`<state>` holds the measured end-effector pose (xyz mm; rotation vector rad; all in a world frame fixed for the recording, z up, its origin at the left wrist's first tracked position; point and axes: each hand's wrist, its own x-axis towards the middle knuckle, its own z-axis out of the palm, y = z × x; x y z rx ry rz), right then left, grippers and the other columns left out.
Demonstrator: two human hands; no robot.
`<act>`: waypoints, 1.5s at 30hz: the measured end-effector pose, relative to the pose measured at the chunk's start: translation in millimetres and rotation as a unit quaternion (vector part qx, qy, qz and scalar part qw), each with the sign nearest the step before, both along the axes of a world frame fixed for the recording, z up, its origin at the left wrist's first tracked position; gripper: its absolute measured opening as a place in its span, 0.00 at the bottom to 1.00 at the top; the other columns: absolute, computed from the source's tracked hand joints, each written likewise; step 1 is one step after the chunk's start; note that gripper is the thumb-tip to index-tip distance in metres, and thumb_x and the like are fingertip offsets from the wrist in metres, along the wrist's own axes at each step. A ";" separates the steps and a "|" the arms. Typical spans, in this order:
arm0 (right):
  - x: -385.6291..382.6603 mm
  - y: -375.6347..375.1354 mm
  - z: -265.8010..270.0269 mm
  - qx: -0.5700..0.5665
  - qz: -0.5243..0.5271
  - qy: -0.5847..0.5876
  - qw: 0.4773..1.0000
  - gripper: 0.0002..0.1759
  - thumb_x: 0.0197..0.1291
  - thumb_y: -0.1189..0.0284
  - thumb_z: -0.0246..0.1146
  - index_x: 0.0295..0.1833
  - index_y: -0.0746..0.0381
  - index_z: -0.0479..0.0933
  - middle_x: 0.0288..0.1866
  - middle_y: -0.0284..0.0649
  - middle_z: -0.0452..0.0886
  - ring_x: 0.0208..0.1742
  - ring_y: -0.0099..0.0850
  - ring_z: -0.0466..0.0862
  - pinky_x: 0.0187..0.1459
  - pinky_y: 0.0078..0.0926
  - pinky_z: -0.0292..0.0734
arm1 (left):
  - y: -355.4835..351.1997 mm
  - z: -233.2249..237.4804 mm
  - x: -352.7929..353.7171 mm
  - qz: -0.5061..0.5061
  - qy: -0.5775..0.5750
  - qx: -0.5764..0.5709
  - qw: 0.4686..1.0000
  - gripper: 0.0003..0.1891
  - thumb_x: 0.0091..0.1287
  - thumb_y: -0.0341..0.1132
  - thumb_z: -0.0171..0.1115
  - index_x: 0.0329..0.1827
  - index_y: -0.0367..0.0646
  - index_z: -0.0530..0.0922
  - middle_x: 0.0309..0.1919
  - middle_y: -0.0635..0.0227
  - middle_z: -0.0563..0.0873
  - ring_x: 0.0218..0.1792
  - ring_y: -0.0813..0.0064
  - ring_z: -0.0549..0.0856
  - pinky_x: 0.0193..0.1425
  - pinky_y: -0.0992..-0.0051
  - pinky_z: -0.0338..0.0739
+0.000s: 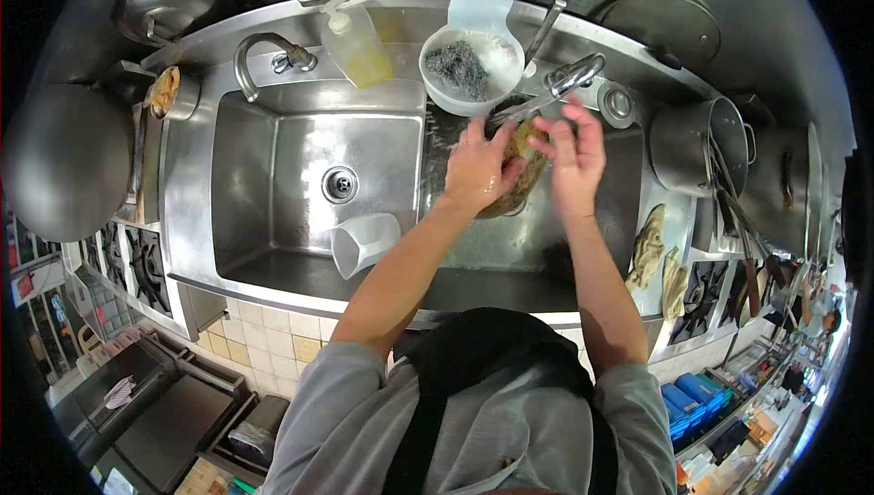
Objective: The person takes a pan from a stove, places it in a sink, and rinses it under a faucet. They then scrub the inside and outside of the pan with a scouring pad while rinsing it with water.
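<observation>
In the right basin lies a brownish-yellow, wet item (pixel 521 187) of elongated shape, under the running faucet (pixel 575 74). Its exact kind is not clear. My left hand (pixel 478 165) grips it from the left side, thumb laid across the top and knuckles wet. On the other side, my right hand (pixel 576 160) is raised close to its right edge with fingers loosely apart, slightly blurred by motion. Just behind my hands, a white bowl (pixel 439 99) of suds holds a dark steel scouring pad (pixel 458 71).
A white plastic jug (pixel 364 244) lies tipped in the left basin (pixel 291 167). A soap pump bottle (pixel 357 45) and a second faucet (pixel 264 47) stand behind. Gloves (pixel 647 249) rest on the right ledge, near a large pot (pixel 687 151) with utensils.
</observation>
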<state>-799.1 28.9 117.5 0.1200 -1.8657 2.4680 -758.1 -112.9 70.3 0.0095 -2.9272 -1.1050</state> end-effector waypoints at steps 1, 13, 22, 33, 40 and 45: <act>1.2 -2.3 -14.2 -0.003 0.020 -0.048 0.999 0.10 0.78 0.76 0.57 0.60 0.65 0.74 0.71 0.44 0.74 0.52 0.31 0.88 0.49 0.32 0.91 | -3.7 -1.4 4.5 0.008 0.048 -0.018 0.999 0.38 0.64 0.48 0.74 0.77 0.52 0.69 0.68 0.39 0.72 0.65 0.39 0.77 0.66 0.50 0.78; -69.9 -10.3 -22.8 0.354 0.199 0.067 0.911 0.15 0.78 0.70 0.61 0.63 0.64 0.78 0.47 0.40 0.86 0.45 0.24 0.86 0.43 0.24 0.86 | -27.4 -8.2 63.8 0.015 -0.002 0.048 0.999 0.49 0.65 0.43 0.75 0.85 0.44 0.55 0.73 0.33 0.65 0.69 0.33 0.72 0.72 0.49 0.72; -128.1 100.6 -64.5 0.242 -0.031 -0.134 0.960 0.27 0.74 0.64 0.67 0.73 0.59 0.70 0.62 0.39 0.81 0.51 0.32 0.86 0.46 0.33 0.88 | -49.9 -10.6 105.1 0.035 -0.060 0.083 0.994 0.52 0.66 0.43 0.75 0.87 0.50 0.49 0.74 0.35 0.64 0.71 0.33 0.70 0.72 0.48 0.73; -199.4 115.0 -84.9 0.284 0.159 -0.166 0.931 0.17 0.76 0.73 0.57 0.66 0.55 0.79 0.30 0.30 0.77 0.25 0.19 0.75 0.28 0.24 0.77 | -46.3 -13.0 114.2 0.029 -0.042 0.073 0.996 0.52 0.62 0.38 0.79 0.86 0.47 0.55 0.73 0.35 0.66 0.69 0.35 0.73 0.73 0.51 0.74; -193.7 111.1 -112.7 0.281 0.112 -0.175 0.937 0.21 0.81 0.56 0.50 0.64 0.57 0.79 0.24 0.29 0.69 0.18 0.20 0.64 0.19 0.23 0.64 | -45.8 -10.9 117.4 0.054 -0.061 0.063 0.995 0.54 0.62 0.39 0.80 0.87 0.48 0.52 0.74 0.36 0.64 0.71 0.34 0.72 0.73 0.50 0.73; -197.9 115.5 -102.1 0.161 0.120 -0.307 0.930 0.25 0.78 0.43 0.52 0.49 0.54 0.77 0.23 0.29 0.66 0.16 0.21 0.60 0.20 0.27 0.64 | -43.2 -7.3 120.5 0.046 -0.062 0.047 0.996 0.54 0.62 0.39 0.80 0.87 0.47 0.52 0.74 0.35 0.65 0.71 0.34 0.72 0.74 0.50 0.73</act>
